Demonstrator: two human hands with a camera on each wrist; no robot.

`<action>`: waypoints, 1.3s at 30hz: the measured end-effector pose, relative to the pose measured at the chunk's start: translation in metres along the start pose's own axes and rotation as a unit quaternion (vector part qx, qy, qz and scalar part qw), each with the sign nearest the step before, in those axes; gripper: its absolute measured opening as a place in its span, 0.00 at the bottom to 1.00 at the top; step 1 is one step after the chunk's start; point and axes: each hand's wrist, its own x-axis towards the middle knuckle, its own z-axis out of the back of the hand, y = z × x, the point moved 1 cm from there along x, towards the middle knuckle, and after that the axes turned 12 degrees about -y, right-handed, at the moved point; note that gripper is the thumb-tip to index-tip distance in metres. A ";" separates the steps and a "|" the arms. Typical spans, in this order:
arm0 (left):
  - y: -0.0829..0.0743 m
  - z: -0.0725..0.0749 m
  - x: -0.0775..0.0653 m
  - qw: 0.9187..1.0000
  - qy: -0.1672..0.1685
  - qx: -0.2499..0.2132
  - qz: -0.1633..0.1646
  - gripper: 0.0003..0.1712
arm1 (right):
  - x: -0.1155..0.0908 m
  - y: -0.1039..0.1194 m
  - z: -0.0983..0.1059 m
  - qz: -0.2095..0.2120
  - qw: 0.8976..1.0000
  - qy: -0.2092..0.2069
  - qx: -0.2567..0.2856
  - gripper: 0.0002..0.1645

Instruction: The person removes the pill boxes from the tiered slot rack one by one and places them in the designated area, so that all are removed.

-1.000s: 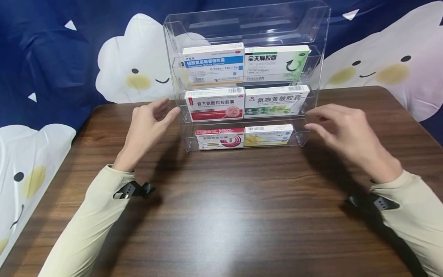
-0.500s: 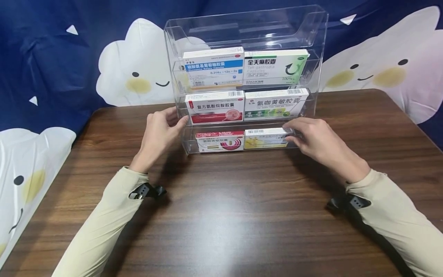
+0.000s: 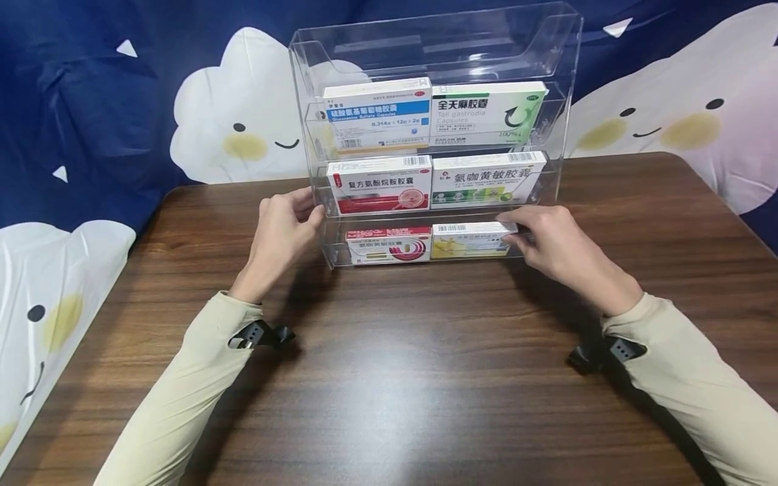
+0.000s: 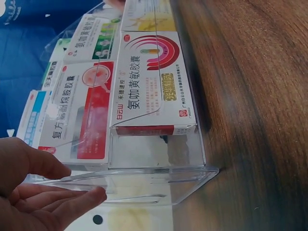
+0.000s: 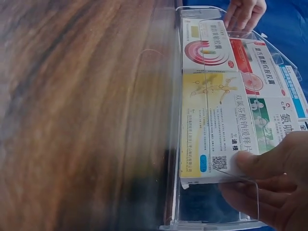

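Observation:
A clear tiered display rack [image 3: 437,50] stands on the table, with medicine boxes in its three lower tiers. In the bottom tier, a white-and-yellow medicine box [image 5: 214,130] sits beside a red-and-white medicine box [image 4: 149,82]. My right hand [image 3: 556,246] pinches the outer end of the white-and-yellow box, thumb on its front and fingers behind, partly hidden. My left hand [image 3: 282,233] grips the rack's left side panel [image 4: 144,175], with the thumb on the inner side and fingers outside.
The middle tier holds a red-banded box [image 3: 379,185] and a green-banded box [image 3: 486,179]. Above them stand a blue-banded box [image 3: 377,115] and a green-and-white box [image 3: 488,115]. A cloud-print blue cloth [image 3: 79,101] hangs behind the wooden table [image 3: 389,351].
Both hands have moved inward. The left one has gone to the rack's side, and the right has taken hold of the white-and-yellow medicine box. Over the last half second they barely move.

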 end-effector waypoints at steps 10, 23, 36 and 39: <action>-0.001 0.000 0.001 1.000 -0.002 0.010 -0.013 0.18 | 0.006 0.004 0.017 -0.038 0.999 -0.014 -0.005 0.14; 0.002 0.000 0.000 1.000 0.001 0.023 -0.012 0.18 | 0.005 0.009 0.038 -0.066 0.996 -0.059 0.010 0.16; 0.002 0.000 0.000 1.000 0.001 0.024 -0.015 0.18 | -0.011 0.014 0.043 -0.176 0.980 -0.014 0.095 0.16; 0.003 0.000 0.000 1.000 0.000 0.026 -0.016 0.18 | -0.018 0.011 0.038 -0.211 0.972 0.017 0.102 0.14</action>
